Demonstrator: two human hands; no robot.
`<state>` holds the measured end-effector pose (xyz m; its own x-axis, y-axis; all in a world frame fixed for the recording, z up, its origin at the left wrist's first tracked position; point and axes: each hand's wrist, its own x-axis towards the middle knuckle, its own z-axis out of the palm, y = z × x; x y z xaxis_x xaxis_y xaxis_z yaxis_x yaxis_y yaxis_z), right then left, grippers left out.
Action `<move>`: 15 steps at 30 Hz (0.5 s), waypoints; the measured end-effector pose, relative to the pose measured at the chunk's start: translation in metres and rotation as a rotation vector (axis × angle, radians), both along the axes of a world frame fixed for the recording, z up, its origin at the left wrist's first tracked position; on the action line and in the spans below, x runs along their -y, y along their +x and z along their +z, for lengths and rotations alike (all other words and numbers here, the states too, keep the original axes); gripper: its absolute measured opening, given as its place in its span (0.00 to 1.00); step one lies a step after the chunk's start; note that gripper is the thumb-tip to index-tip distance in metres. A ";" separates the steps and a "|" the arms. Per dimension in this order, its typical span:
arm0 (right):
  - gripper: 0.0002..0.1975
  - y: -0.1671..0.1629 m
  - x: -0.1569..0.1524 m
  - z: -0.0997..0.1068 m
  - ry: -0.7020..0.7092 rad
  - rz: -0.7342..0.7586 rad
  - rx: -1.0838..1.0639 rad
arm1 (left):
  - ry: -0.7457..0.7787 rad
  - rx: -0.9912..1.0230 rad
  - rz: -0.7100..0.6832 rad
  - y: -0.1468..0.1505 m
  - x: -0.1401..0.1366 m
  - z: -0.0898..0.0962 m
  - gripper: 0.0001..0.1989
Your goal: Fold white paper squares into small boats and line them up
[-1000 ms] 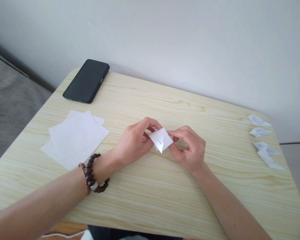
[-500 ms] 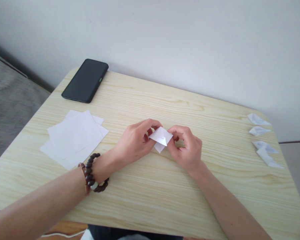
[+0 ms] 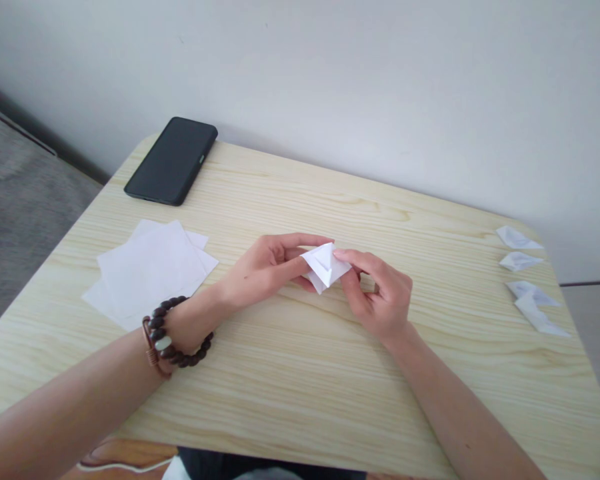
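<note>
A small piece of folded white paper [image 3: 326, 265] is held between my two hands above the middle of the table. My left hand [image 3: 265, 267] grips its left side, the thumb in front and the fingers behind and under it. Dark beads and a brown band circle the left wrist. My right hand [image 3: 380, 290] pinches the paper's right corner, its index finger lying on the upper face. A raised triangular flap shows on the side toward me. The paper's underside is mostly hidden by the fingers.
Loose square white sheets [image 3: 150, 267] lie overlapping on the left of the wooden table [image 3: 290, 393]. A black phone [image 3: 173, 160] rests at the back left corner. Several folded paper pieces [image 3: 520, 261] are lined up along the right edge. A wall [image 3: 330, 87] rises behind the table.
The folded paper has tilted, and a triangular flap now stands out on its face. My left fingers have stretched out behind it, and my right index finger has moved onto its top.
</note>
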<state>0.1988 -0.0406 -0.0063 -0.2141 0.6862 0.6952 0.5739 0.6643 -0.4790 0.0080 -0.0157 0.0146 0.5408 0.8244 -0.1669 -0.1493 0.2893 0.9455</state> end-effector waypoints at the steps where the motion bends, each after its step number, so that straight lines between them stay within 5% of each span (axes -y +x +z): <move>1: 0.14 0.001 0.000 0.000 0.012 0.002 0.008 | -0.038 0.045 -0.015 -0.001 -0.001 -0.001 0.15; 8: 0.15 0.007 -0.002 0.000 0.095 0.012 0.132 | -0.185 0.261 -0.058 -0.003 -0.002 -0.003 0.16; 15: 0.15 0.007 -0.001 -0.001 0.106 -0.008 0.150 | -0.105 0.109 0.058 0.003 0.000 -0.003 0.11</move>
<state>0.2055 -0.0399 -0.0075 -0.3156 0.6129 0.7244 0.6386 0.7019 -0.3156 0.0110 -0.0154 0.0113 0.5125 0.8358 -0.1967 -0.2691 0.3739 0.8876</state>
